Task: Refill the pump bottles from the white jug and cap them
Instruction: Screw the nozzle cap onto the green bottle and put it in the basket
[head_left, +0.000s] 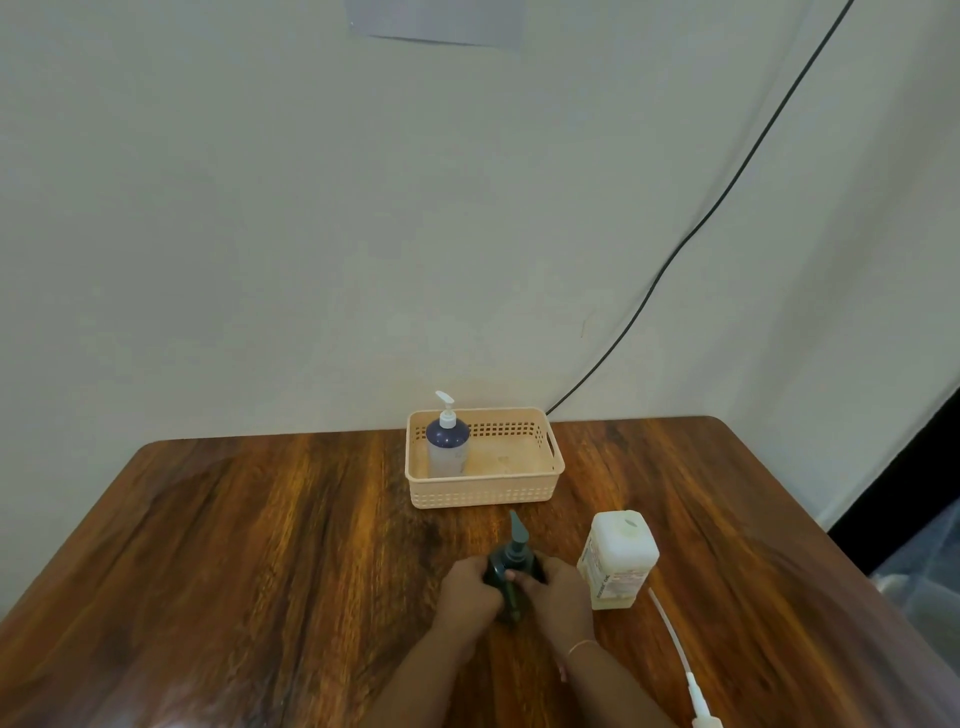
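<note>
The dark pump bottle (511, 571) stands low in the frame, just right of centre, with its pump head on. The left hand (470, 584) and right hand (556, 582) both close around it, the right at the collar.

Judged risks: twisting one-sidedly could tip the bottle or cross-thread the cap; a right elbow swing could knock the white jug (618, 558) standing just beside it, whose top appears open.

Count: two pump bottles, the second, white-pumped bottle (448, 447) standing in the one beige basket (485, 491) above centre; one jug; one loose pump with tube (685, 670) at lower right; one table (260, 571).
</note>
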